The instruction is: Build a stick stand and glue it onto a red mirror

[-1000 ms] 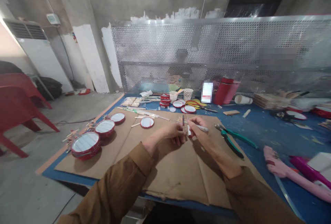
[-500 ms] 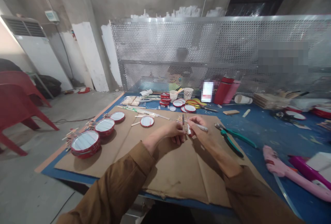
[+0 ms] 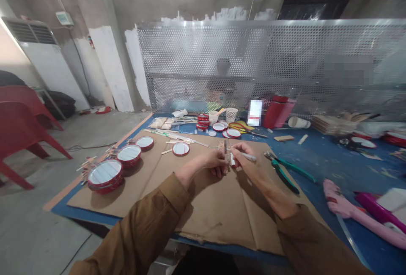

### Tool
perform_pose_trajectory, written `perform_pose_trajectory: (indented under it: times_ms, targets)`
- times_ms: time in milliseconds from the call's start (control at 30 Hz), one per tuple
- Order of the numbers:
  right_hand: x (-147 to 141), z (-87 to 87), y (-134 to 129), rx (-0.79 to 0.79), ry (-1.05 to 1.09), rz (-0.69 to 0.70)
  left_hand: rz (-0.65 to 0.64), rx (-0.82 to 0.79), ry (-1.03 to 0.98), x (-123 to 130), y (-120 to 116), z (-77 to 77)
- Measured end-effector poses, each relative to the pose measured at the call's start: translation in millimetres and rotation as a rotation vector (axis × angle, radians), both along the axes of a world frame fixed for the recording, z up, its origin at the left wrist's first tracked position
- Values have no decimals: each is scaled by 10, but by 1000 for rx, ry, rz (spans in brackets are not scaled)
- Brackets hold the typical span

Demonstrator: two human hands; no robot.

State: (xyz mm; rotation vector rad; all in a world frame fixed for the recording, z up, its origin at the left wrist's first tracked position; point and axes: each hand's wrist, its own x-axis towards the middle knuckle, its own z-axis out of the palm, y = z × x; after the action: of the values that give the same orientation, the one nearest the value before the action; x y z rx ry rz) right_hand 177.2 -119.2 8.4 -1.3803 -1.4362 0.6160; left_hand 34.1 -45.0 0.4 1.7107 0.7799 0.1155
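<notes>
Over the middle of a brown cardboard sheet (image 3: 203,220), both hands meet close together. My left hand (image 3: 215,163) is closed, with its fingers pinching a small, narrow brown stick (image 3: 225,146) that stands upright. My right hand (image 3: 245,163) is closed round a whitish pen (image 3: 249,156), whose back end sticks out to the right. By the right fingertips shows a small white piece with a red end (image 3: 233,160); whether it belongs to the pen I cannot tell. To the left lie a round red-rimmed lid (image 3: 180,149) and flat wooden sticks (image 3: 166,151).
Red-rimmed lids are stacked at the left (image 3: 105,172). Green-handled pliers (image 3: 285,175) and a pink glue gun (image 3: 349,209) lie at the right. Behind stand paper cups (image 3: 231,115), a lit phone (image 3: 255,113) and a red bottle (image 3: 275,112), before a perforated metal panel (image 3: 196,50).
Hardly anything differs. The whole view has shifted very slightly, and both hands keep their hold in nearly the same place.
</notes>
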Motion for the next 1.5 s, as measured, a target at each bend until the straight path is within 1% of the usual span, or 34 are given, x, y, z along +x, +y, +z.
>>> perform_pose_trajectory:
  times_ms: [167,433,533,733,967,1133,1300,1500]
  targets:
    - [10,3,5,-12,40,11,-18,16,-9,-2,3,6]
    - [41,-39,39,6,34,4,-29,31,11,15,50,-61]
    - [39,-44,38,14,42,4,-32,47,8,18,47,-61]
    - [-28,39,-14,-5,81,11,-29,85,9,9,18,-25]
    - [-78,87,-46,-3,54,9,-56,109,1,15,82,-106]
    - [-83,75,-47,1,62,24,-47,140,-3,19,98,-125]
    - [-59,52,-36,11,47,22,-46,120,2,13,85,-114]
    - [-16,-24,16,17,61,28,-56,105,-39,21,127,-172]
